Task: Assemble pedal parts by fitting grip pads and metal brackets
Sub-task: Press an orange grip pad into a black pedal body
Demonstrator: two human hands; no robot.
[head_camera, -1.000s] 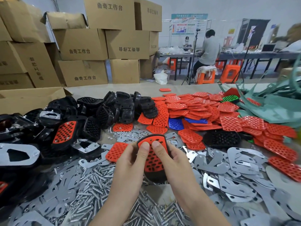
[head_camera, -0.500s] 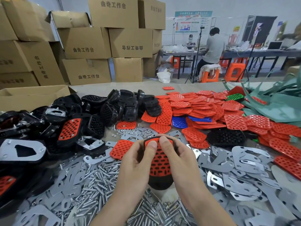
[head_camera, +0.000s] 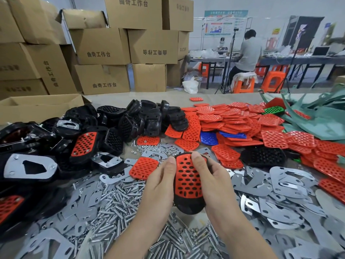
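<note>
The black pedal is held up between both hands, a little above the bench, with its long side pointing away from the person. A red grip pad with many oval holes lies in its top face. The left hand grips the left edge of the pedal and the right hand grips the right edge. The fingers of both hands are curled under the pedal and are mostly hidden there. Both thumbs lie on the far end of the grip pad, the left thumb and the right thumb near each other.

Just left of the left fingers lies one loose red pad. Below and left of the fingers is a heap of screws. Right of the right fingers many metal brackets lie flat, one over another. Beyond the fingers there are small nuts, then a big heap of red pads with a blue pad at its near edge. Far left of the fingers lie black pedal bodies; one of them carries a red pad already. Behind the bench stand cardboard boxes, and a person sits at another table.
</note>
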